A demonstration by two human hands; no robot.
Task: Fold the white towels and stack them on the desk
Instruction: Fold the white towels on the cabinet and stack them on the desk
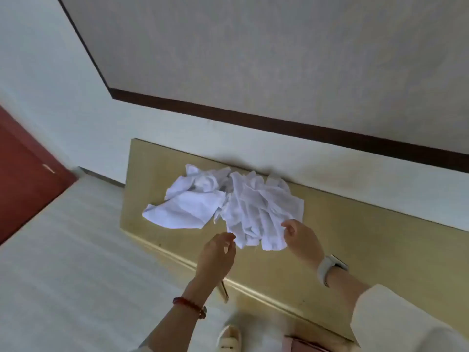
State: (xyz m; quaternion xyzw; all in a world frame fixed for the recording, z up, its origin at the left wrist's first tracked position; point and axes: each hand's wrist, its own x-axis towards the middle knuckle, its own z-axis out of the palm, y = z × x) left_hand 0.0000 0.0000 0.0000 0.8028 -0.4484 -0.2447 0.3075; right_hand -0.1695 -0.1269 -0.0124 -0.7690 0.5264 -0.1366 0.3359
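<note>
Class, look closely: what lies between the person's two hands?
In the head view, the near edge of a crumpled white towel lies between the left hand and right hand.

Pale wall [253, 47] (dark trim), red door [22, 179]

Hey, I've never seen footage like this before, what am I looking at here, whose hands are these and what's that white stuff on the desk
There is no machine here. A person wears a camera on the head, so this single picture looks forward and down at their own two hands, and the wide lens tilts and bends the room.

The long yellowish surface against the wall is a desk. On it lie crumpled white towels in a loose heap, none folded yet.

The left hand, with a red bead bracelet on its wrist, pinches the near edge of a towel. The right hand, with a pale wristwatch, grips the same near edge a little further along. A red door shows on the left.
</note>
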